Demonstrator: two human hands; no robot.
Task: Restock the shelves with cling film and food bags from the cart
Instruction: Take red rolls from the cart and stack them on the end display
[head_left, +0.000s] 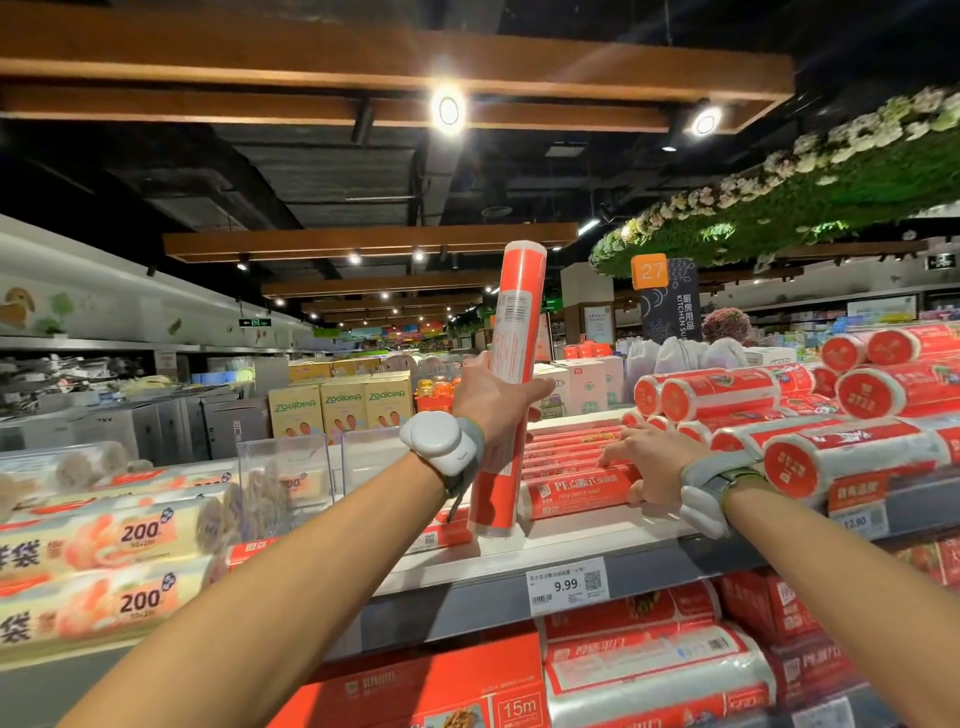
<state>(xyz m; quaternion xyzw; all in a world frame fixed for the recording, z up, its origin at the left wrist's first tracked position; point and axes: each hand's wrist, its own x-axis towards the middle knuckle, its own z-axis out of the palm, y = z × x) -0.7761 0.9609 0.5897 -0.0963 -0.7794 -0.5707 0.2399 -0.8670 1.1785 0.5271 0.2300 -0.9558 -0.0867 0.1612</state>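
our left hand (493, 410) curls round long red cling film roll (514, 322) mid-length; looks light, stiff, slick. right hand (649, 457) flat on shelved rolls (571, 460).

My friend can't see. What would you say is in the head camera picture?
A person's left hand holds a long red cling film roll nearly upright at a shop shelf, while the right hand rests flat on red rolls lying there. Yellow food bag packs sit to the left.
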